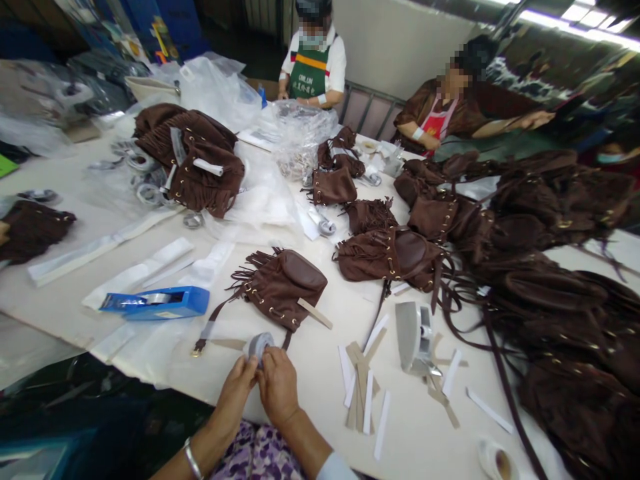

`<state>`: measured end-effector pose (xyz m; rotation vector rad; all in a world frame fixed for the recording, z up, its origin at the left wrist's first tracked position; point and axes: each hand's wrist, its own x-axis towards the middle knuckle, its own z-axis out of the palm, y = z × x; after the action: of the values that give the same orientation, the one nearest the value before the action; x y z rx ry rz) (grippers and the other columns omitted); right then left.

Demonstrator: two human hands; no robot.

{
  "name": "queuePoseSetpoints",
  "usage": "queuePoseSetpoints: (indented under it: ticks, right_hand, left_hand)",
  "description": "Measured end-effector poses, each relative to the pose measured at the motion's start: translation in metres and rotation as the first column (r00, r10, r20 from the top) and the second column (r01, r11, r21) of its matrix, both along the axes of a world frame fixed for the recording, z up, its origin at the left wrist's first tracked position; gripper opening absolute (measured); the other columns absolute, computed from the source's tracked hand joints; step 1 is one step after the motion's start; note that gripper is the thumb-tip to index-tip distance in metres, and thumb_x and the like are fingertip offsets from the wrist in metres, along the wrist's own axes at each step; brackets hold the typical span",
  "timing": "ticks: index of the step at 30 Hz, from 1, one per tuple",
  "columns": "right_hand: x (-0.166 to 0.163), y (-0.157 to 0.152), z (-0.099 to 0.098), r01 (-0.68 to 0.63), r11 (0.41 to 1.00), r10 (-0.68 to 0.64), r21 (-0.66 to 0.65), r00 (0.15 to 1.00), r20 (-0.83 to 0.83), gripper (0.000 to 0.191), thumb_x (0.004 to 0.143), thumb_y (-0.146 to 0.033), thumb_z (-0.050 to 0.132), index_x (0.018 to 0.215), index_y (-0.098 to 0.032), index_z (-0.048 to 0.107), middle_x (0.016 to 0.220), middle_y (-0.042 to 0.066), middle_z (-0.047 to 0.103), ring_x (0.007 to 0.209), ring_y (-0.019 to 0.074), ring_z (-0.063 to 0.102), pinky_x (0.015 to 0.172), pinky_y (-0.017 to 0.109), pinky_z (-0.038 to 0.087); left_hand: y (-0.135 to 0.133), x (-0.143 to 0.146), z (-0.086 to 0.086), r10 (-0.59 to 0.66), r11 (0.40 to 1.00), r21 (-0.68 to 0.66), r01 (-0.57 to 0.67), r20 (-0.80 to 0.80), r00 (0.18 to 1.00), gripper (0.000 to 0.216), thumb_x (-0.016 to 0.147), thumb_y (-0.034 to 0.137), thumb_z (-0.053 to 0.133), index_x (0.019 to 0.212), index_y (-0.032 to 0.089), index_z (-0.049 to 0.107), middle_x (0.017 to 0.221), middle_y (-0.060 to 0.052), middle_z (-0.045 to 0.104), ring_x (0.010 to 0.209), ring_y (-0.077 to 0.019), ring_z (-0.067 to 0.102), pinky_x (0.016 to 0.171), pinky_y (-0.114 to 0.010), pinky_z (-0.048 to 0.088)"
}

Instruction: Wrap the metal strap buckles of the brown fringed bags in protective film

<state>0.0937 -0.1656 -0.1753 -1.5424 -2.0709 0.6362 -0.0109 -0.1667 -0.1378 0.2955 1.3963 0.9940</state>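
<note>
Close to the table's near edge, my left hand (237, 383) and my right hand (280, 383) meet around a small grey coiled roll (260, 343), fingers closed on its lower side. What the coil is made of is hard to tell. Just beyond it lies a dark brown fringed bag (280, 287) with gold eyelets. A brown strap (213, 320) with a buckle runs from the bag toward the left of my hands. One beige strip (315, 313) rests against the bag's right side.
A blue tape dispenser (157, 302) stands left, a grey tape dispenser (414, 337) right. Paper strips (363, 387) lie scattered nearby. Brown bags (550, 293) pile up on the right, others (195, 157) at the back left. A cup (495, 459) sits front right. Two co-workers (313, 70) are across the table.
</note>
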Motion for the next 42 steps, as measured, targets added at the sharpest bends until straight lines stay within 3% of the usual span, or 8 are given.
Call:
queuePoseSetpoints:
  ticks: [4, 8, 11, 18, 23, 29, 34, 42]
  right_hand:
    - [-0.007, -0.006, -0.013, 0.027, 0.995, -0.039, 0.098, 0.992, 0.122, 0.025, 0.087, -0.008, 0.056, 0.112, -0.011, 0.06, 0.117, 0.015, 0.062, 0.103, 0.0258, 0.058, 0.09, 0.042, 0.054]
    - [-0.007, -0.012, -0.024, -0.056, 0.995, 0.04, 0.078, 0.981, 0.189, 0.044, 0.085, -0.004, 0.056, 0.129, -0.008, 0.051, 0.128, 0.019, 0.058, 0.114, 0.0288, 0.056, 0.097, 0.043, 0.052]
    - [-0.004, -0.008, -0.023, -0.081, 0.995, 0.071, 0.056, 0.984, 0.164, 0.045, 0.086, -0.005, 0.055, 0.13, -0.009, 0.049, 0.126, 0.018, 0.059, 0.115, 0.0286, 0.056, 0.098, 0.042, 0.052]
    - [0.011, 0.023, 0.002, 0.086, 0.991, -0.099, -0.107, 0.987, -0.126, 0.008, 0.087, -0.013, 0.053, 0.09, -0.019, 0.057, 0.092, 0.005, 0.062, 0.087, 0.0206, 0.058, 0.078, 0.033, 0.052]
    - [0.021, 0.043, 0.008, 0.162, 0.967, -0.207, -0.199, 0.95, -0.234, 0.011, 0.084, -0.011, 0.05, 0.078, -0.02, 0.053, 0.083, 0.003, 0.057, 0.079, 0.0176, 0.057, 0.07, 0.028, 0.048]
    - [0.015, 0.041, 0.019, 0.092, 0.992, -0.103, -0.088, 0.987, -0.126, 0.016, 0.088, -0.01, 0.044, 0.089, -0.018, 0.057, 0.094, 0.007, 0.06, 0.087, 0.0203, 0.057, 0.077, 0.031, 0.049]
    - [0.009, 0.028, 0.012, 0.009, 0.998, -0.01, -0.061, 1.0, -0.017, 0.017, 0.088, -0.009, 0.044, 0.092, -0.019, 0.058, 0.096, 0.008, 0.062, 0.09, 0.0225, 0.056, 0.081, 0.034, 0.05]
    - [0.013, 0.025, 0.005, 0.035, 0.993, -0.047, -0.116, 0.994, -0.102, 0.015, 0.085, -0.008, 0.049, 0.092, -0.018, 0.058, 0.096, 0.008, 0.062, 0.091, 0.0216, 0.057, 0.081, 0.033, 0.051]
  left_hand:
    - [0.0, 0.01, -0.005, 0.033, 0.999, 0.005, -0.033, -0.095, 0.995, 0.043, 0.071, 0.047, 0.076, 0.1, 0.016, 0.067, 0.099, -0.01, 0.074, 0.102, -0.0283, 0.066, 0.092, -0.038, 0.05]
    - [0.005, 0.006, -0.011, -0.002, 1.0, -0.003, 0.002, -0.071, 0.997, 0.036, 0.076, 0.041, 0.073, 0.1, 0.015, 0.066, 0.099, -0.011, 0.075, 0.099, -0.0271, 0.068, 0.092, -0.038, 0.051]
    - [0.01, -0.001, -0.015, -0.035, 0.999, -0.036, 0.034, -0.038, 0.999, 0.035, 0.076, 0.039, 0.075, 0.098, 0.014, 0.066, 0.097, -0.012, 0.075, 0.093, -0.0257, 0.069, 0.086, -0.036, 0.054]
    - [0.03, -0.012, -0.011, -0.215, 0.976, 0.025, 0.218, -0.1, 0.972, 0.037, 0.074, 0.046, 0.074, 0.094, 0.015, 0.066, 0.091, -0.006, 0.072, 0.091, -0.0226, 0.066, 0.083, -0.034, 0.054]
    - [0.036, 0.0, -0.009, -0.284, 0.939, 0.12, 0.322, -0.259, 0.923, 0.042, 0.072, 0.042, 0.077, 0.105, 0.018, 0.067, 0.095, -0.005, 0.074, 0.09, -0.0213, 0.064, 0.082, -0.028, 0.049]
    - [0.036, 0.007, -0.003, -0.197, 0.975, 0.09, 0.205, -0.095, 0.976, 0.039, 0.074, 0.045, 0.074, 0.099, 0.015, 0.07, 0.096, -0.007, 0.075, 0.093, -0.0226, 0.067, 0.088, -0.031, 0.051]
    - [0.028, -0.004, -0.009, -0.174, 0.984, 0.018, 0.177, -0.11, 0.979, 0.037, 0.069, 0.039, 0.081, 0.095, 0.016, 0.069, 0.093, -0.004, 0.076, 0.091, -0.021, 0.068, 0.088, -0.031, 0.054]
    - [0.018, -0.001, -0.026, -0.106, 0.994, 0.016, 0.108, -0.101, 0.989, 0.034, 0.072, 0.034, 0.08, 0.099, 0.018, 0.068, 0.094, -0.004, 0.075, 0.087, -0.0186, 0.069, 0.087, -0.03, 0.056]
